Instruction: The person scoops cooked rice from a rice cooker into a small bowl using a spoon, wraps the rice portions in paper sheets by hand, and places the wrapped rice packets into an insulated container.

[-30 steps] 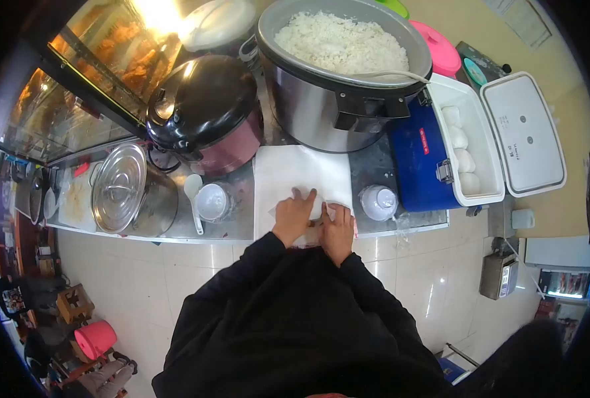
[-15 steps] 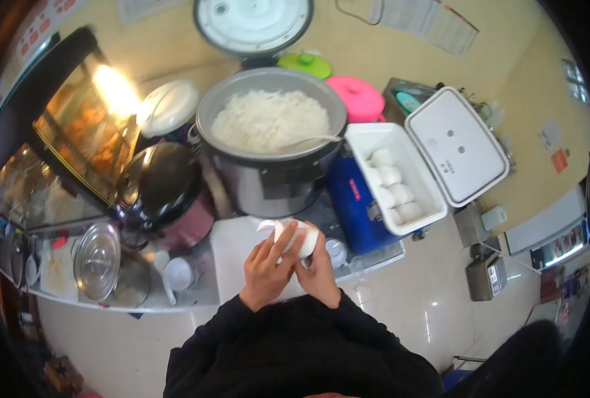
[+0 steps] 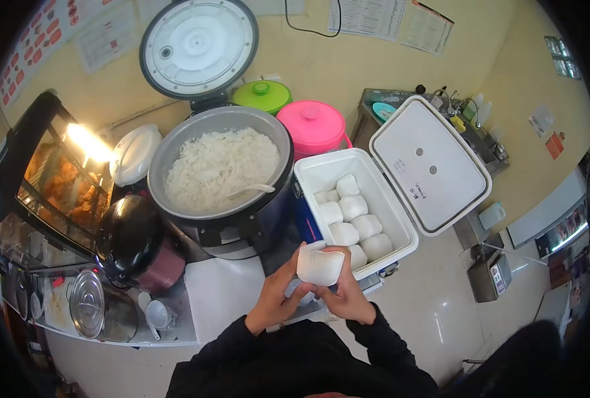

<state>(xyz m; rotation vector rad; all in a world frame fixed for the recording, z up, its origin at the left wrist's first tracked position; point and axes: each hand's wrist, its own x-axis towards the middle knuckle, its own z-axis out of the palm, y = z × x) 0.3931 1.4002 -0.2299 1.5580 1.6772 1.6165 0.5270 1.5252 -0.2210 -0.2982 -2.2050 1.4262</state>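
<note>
Between my left hand [image 3: 280, 296] and my right hand [image 3: 346, 292] is a white paper-wrapped bundle [image 3: 319, 266], held upright with the fingers of both hands round its sides and the thumbs low in front. Just beyond it stands the open blue and white cooler box [image 3: 406, 233], with several similar white bundles [image 3: 355, 207] inside. White paper sheets [image 3: 225, 295] lie on the counter to the left of my hands. Behind them, a large open cooker holds white rice [image 3: 222, 166] with a pale spoon [image 3: 254, 189] resting in it.
A black and pink cooker [image 3: 136, 239], a lidded steel pot [image 3: 102, 308] and a small white bowl [image 3: 159, 314] stand at the left. The cooler's raised lid [image 3: 431, 166] leans right. Pink [image 3: 311, 126] and green [image 3: 262, 97] lidded containers are at the back.
The paper under my hands has become a wrapped bundle, lifted off the counter and carried rightward to the cooler's near edge. The view has turned right and up.
</note>
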